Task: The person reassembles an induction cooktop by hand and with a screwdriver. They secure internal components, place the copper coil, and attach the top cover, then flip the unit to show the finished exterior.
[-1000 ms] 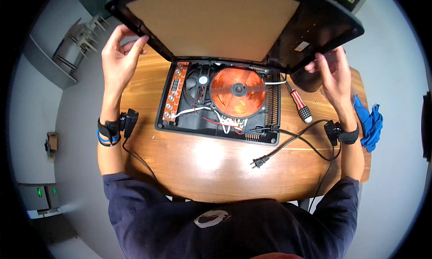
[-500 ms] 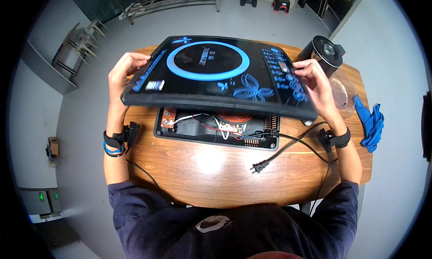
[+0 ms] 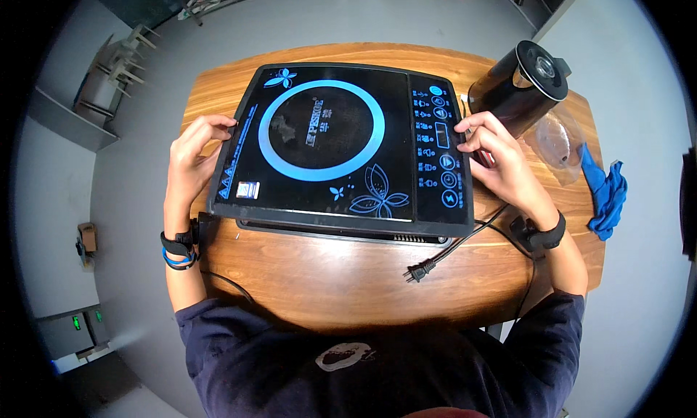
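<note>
The black top panel of an induction cooker [image 3: 396, 138], with a blue ring, flower prints and a column of control symbols, is held level between my two hands. My left hand [image 3: 192, 157] is closed on its left edge, thumb and fingers pinching the rim. At the right edge, beside the controls, my right hand [image 3: 501, 160] grips the rim with bent fingers. Beneath the panel, only the near strip of the black cooker base [image 3: 341, 236] shows; its inside is hidden. A black power cord ends in a two-pin plug [image 3: 417, 273] on the table in front.
A black lidded jug [image 3: 515, 91] stands at the back right of the wooden table [image 3: 327, 287]. Next to it lie a clear plastic piece [image 3: 557, 142] and a blue cloth [image 3: 604, 193] over the right edge. Black straps with small devices circle both wrists; cables run from them.
The panel has come down and toward me over the base, covering the coil and wiring that showed before. Both hands have moved with it, keeping their grip.
</note>
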The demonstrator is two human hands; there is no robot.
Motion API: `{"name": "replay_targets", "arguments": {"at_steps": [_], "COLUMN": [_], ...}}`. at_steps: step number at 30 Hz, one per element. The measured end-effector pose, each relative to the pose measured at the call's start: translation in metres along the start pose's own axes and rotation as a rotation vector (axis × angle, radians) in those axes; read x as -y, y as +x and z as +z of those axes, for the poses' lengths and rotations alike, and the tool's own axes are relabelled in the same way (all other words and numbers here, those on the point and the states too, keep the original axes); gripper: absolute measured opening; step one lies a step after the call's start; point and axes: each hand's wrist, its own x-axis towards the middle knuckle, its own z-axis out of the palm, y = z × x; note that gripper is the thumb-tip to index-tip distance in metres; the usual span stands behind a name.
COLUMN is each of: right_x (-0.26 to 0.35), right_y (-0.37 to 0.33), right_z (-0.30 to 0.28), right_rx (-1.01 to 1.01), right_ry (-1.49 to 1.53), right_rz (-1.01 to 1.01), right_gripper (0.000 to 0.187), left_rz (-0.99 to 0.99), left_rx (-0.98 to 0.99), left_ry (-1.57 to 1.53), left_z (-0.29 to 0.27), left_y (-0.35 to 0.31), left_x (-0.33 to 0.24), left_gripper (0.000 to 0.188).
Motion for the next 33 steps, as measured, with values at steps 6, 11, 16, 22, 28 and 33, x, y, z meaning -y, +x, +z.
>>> {"name": "replay_targets", "arguments": {"at_steps": [6,11,16,22,28,33], "right_x": [0.007,0.017,0.018,0.031,0.03,0.023], "right_y": [0.001,0.005,0.001,-0.003,-0.005,-0.01], "right_z": [0.0,-0.001,0.0,-0.001,0.001,-0.008], "right_rx": [0.025,0.065,0.078,0.123,0.056,0.084], "right_ry": [-0.017,-0.021,-0.052,0.022,-0.047,0.088], "right_rz": [-0.03,0.01,0.013,0.185,0.144,0.224], "right_gripper": [0.024,0.026,0.037,0.056,0.068,0.066], "left_rz": [-0.07,-0.108,-0.18,-0.238,-0.244,-0.172], "left_rx": [0.097,0.197,0.247,0.397,0.615,0.774], "left_ry": [0.069,0.116,0.095,0.079,0.188,0.232], "left_z": [0.008,0.008,0.011,-0.001,-0.018,-0.013], "left_y": [-0.003,-0.002,-0.001,0.017,0.029,0.068], "left_x": [0.001,-0.001,-0.003,-0.017,-0.028,-0.092], "left_gripper": [0.036,0.048,0.051,0.05,0.057,0.077]}}
